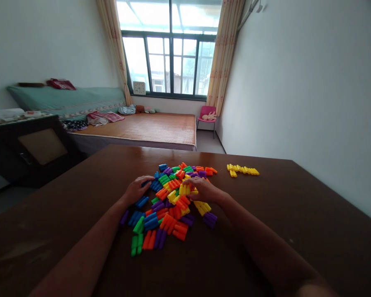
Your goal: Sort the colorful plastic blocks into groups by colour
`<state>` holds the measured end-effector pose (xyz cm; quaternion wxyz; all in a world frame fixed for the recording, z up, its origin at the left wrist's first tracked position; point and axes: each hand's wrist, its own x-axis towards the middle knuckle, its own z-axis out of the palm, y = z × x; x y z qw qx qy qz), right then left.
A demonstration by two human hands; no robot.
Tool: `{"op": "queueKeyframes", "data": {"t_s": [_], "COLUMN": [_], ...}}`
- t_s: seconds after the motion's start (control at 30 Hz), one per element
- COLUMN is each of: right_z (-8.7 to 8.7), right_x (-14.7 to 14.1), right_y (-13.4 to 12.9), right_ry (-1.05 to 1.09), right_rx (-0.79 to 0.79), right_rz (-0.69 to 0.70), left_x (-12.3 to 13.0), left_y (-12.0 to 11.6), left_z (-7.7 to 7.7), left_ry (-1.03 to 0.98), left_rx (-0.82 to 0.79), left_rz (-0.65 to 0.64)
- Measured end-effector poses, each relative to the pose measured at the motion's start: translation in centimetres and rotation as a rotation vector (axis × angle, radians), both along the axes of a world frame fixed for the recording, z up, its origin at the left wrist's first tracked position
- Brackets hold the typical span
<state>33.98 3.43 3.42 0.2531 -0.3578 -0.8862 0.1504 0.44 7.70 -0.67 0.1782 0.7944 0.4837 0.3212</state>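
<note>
A loose heap of plastic building blocks (168, 222) in orange, green, blue, purple and yellow lies between my hands, each block made of joined tubes. At the heap's left edge, my left hand (137, 190) is bent with fingers and thumb around a blue block (144, 183), mostly covered by the fingers. From the right, my right hand (205, 189) reaches in, its fingers and thumb closed on a yellow block (184, 189). Below that hand lie another yellow block (202, 207) and a purple block (210, 220).
On the brown table (297, 206), a row of joined yellow blocks (243, 169) lies apart at the far right. Beyond the table stand a bed (160, 127) and a pink chair (207, 111). A dark cabinet (6, 144) is at the left.
</note>
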Motion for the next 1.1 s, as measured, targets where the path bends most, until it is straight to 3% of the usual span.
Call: {"op": "queueKeyframes", "data": {"t_s": [0.1, 0.23, 0.37, 0.47, 0.57, 0.7, 0.93, 1.1], "right_z": [0.6, 0.8, -0.8, -2.5, -3.7, -3.9, -3.1, -0.9], "right_x": [3.1, 12.0, 20.9, 24.0, 24.3, 23.9, 23.0, 20.4], "right_y": [1.4, 3.1, 3.4, 3.2, 3.4, 4.0, 3.0, 2.4], "right_ry": [0.048, -0.002, -0.103, -0.164, -0.16, -0.132, -0.121, -0.05], "right_rx": [-0.045, -0.115, -0.156, -0.169, -0.158, -0.177, -0.187, -0.168], "right_rz": [-0.151, -0.461, -0.8, -0.873, -0.865, -0.909, -0.933, -0.897], "left_x": [-0.2, -0.4, -0.3, -0.2, -0.1, 0.0, -0.1, -0.2], "left_y": [0.3, 0.6, 0.4, 0.3, 0.1, 0.0, 0.2, 0.2], "left_z": [-0.4, -0.6, -0.4, -0.1, 0.2, 0.4, 0.1, -0.1], "left_ry": [0.0, 0.003, 0.009, 0.02, 0.025, 0.022, 0.02, 0.021], "left_rx": [0.009, 0.017, 0.011, 0.002, -0.005, -0.006, -0.004, 0.003], "left_rz": [-0.008, -0.017, -0.006, 0.009, 0.014, 0.008, 0.008, 0.007]}}
